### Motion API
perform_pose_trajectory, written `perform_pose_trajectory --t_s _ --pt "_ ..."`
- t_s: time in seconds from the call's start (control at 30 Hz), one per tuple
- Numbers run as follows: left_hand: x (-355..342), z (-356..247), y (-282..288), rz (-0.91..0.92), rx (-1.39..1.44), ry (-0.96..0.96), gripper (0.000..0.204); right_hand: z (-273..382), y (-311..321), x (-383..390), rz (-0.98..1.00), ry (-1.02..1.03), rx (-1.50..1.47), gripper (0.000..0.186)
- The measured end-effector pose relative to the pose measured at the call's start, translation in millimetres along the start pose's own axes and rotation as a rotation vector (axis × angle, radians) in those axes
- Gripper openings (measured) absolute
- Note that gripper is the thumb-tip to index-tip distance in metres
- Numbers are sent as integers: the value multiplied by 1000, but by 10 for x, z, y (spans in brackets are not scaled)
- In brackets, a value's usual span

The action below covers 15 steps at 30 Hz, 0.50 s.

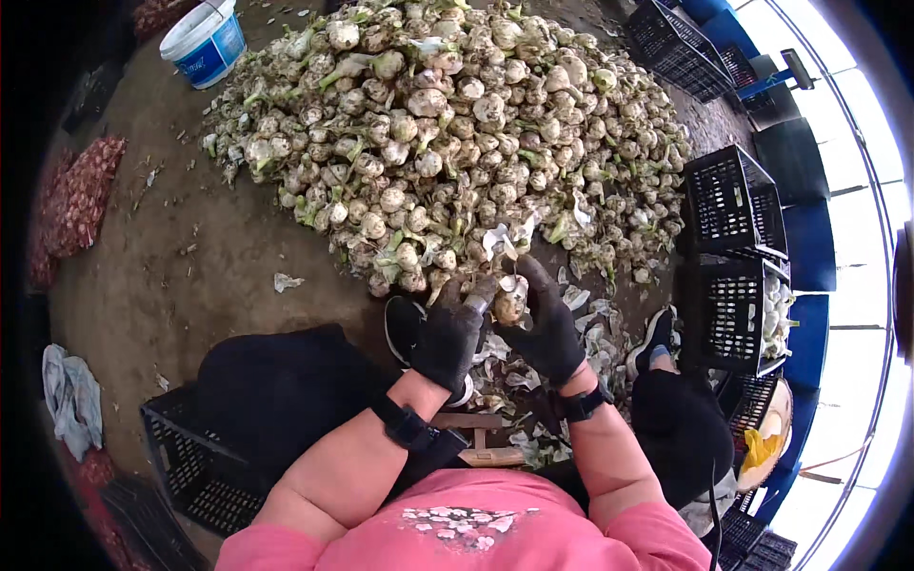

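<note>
My right hand (pixel 550 328), in a dark glove, grips a garlic bulb (pixel 510 303) between thumb and fingers. Loose white skin (pixel 501 240) stands up at the bulb's top. Close against the bulb's left side is my left hand (pixel 449 333), also gloved, its fingers curled. A pale grey patch shows at its fingertips; whether it is a tool or part of the glove cannot be made out. Just beyond both hands rises a large pile of garlic bulbs (pixel 428 143), many with soil and green stem stubs. Peeled skins (pixel 600 347) litter the ground beside my right hand.
Black plastic crates (pixel 728 205) stand along the right, one holding white garlic bulbs (pixel 776 314). A white-and-blue bucket (pixel 205 48) is at the far left, with red mesh sacks (pixel 84 195) nearer. Another crate (pixel 205 485) sits by my left leg. A grey cloth (pixel 71 395) lies left.
</note>
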State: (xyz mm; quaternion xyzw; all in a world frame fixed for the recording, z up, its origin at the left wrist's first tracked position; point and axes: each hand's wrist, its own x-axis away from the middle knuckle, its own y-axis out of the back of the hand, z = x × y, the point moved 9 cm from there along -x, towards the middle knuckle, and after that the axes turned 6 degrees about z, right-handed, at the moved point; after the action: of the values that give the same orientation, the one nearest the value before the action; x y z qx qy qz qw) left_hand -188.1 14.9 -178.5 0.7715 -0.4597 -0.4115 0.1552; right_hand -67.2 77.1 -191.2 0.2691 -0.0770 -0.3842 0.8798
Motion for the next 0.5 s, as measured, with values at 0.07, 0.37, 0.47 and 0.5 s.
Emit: perform_pose_trajectory --t_s 0.07,0.37,0.47,0.5 --pt "0 -192 -13 113 -116 -123 28 146 4 125 34 28 145 80" --pt "305 -177 -495 586 1271 774 35 136 265 559 -213 -149 -202 70" --pt "292 -209 -498 601 1212 646 42 251 288 616 -184 -128 95 71" --pt "312 -201 -511 605 1214 646 42 277 289 632 -182 -111 104 71"
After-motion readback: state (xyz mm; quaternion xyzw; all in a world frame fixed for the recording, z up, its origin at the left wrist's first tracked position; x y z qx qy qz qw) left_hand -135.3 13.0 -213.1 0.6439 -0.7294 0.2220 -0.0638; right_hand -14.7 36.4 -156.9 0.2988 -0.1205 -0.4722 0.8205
